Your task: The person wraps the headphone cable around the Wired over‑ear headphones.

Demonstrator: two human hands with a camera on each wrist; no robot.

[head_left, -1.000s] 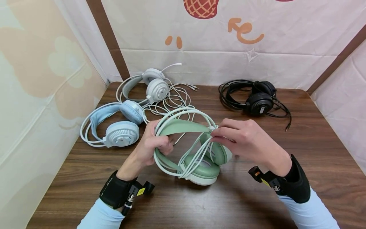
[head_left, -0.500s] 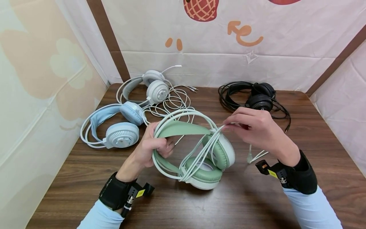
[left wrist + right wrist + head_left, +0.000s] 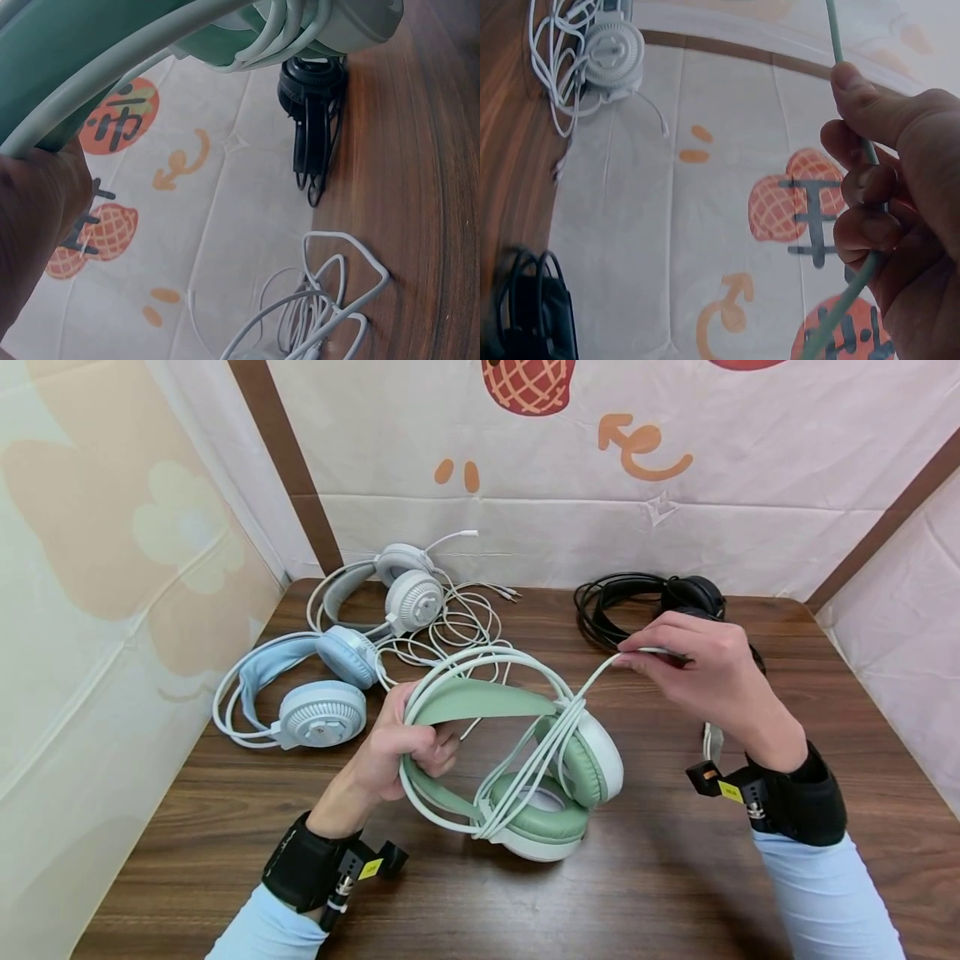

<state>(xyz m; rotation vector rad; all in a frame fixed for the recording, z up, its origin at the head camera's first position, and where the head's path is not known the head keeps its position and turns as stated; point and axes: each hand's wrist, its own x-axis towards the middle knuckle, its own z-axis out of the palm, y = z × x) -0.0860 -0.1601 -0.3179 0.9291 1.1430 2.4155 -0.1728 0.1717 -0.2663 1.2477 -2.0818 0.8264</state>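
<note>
Pale green headphones (image 3: 551,814) are held above the table in the head view, ear cups toward the right. My left hand (image 3: 397,743) grips their headband, fingers curled round its left side. Several turns of light green cable (image 3: 536,756) wrap across the headband's open side, near the ear cups. From there one strand (image 3: 597,677) runs taut up to my right hand (image 3: 708,677), which pinches it between thumb and fingers. A pale cable end (image 3: 711,742) dangles below that hand. The right wrist view shows the cable (image 3: 838,37) passing through the curled fingers.
Light blue headphones (image 3: 322,714) lie at the left of the wooden table (image 3: 637,893). Behind them are white-grey headphones (image 3: 415,600) with a microphone and a loose white cable (image 3: 468,622). Black headphones (image 3: 693,593) lie at the back right, partly behind my right hand.
My right hand has moved from beside the headband up and to the right, drawing out a strand of cable. The left hand keeps its hold; the headphones have barely shifted.
</note>
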